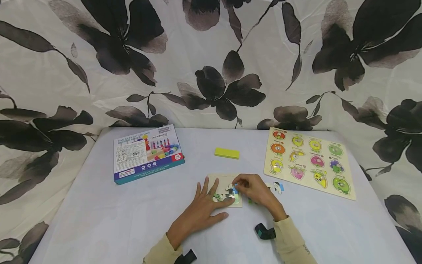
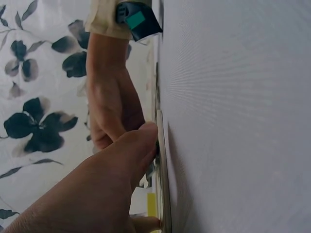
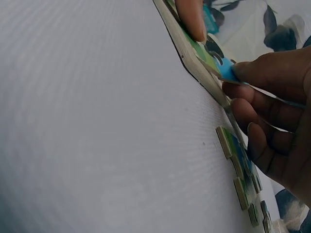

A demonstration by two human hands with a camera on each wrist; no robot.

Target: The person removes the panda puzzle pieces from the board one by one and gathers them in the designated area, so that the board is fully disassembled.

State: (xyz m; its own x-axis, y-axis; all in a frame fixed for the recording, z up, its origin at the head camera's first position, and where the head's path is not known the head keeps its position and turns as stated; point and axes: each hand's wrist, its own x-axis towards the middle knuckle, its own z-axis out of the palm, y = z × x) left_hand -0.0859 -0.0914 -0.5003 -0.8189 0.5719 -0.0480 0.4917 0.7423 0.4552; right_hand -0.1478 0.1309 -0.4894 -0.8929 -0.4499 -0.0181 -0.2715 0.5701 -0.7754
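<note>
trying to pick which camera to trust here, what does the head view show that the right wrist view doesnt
Only the head view shows the blue bead-toy box, the yellow block, the fruit peg board, one loose piece right of the hands, and the left hand spread flat on the small puzzle tray.

Only the right wrist view shows a row of loose green pieces lying on the table beside the tray, seen edge-on.

Both show the right hand pinching a blue puzzle piece at the tray, on the white table.

A home play corner: floral drape (image 1: 211, 73) behind a white bench (image 1: 99, 216), a toy box (image 1: 146, 154) and fruit peg-board (image 1: 310, 161) at its far edge.
</note>
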